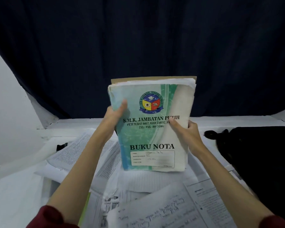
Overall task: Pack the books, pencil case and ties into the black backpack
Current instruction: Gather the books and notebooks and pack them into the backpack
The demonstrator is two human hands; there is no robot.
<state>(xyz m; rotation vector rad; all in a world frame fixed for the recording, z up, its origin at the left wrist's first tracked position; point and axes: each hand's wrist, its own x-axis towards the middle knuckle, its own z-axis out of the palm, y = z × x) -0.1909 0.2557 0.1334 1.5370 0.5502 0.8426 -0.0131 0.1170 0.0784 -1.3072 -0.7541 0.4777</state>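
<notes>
Two hands hold the stack of books [153,127] upright above the tabletop [220,122]: the left hand [113,115] grips its left edge, thumb curled over the green "BUKU NOTA" cover, and the right hand [186,129] grips the right edge the same way. Below the fingers lie loose printed and handwritten papers [155,209]. Right of the right fingers, apart from them, sits the black backpack [257,155].

The person wears dark red sleeves: the left sleeve [51,217] and right sleeve [273,222] cover only the upper arms, leaving both forearms bare. The left hand [114,115] and right hand [185,129] are ungloved and ringless.
</notes>
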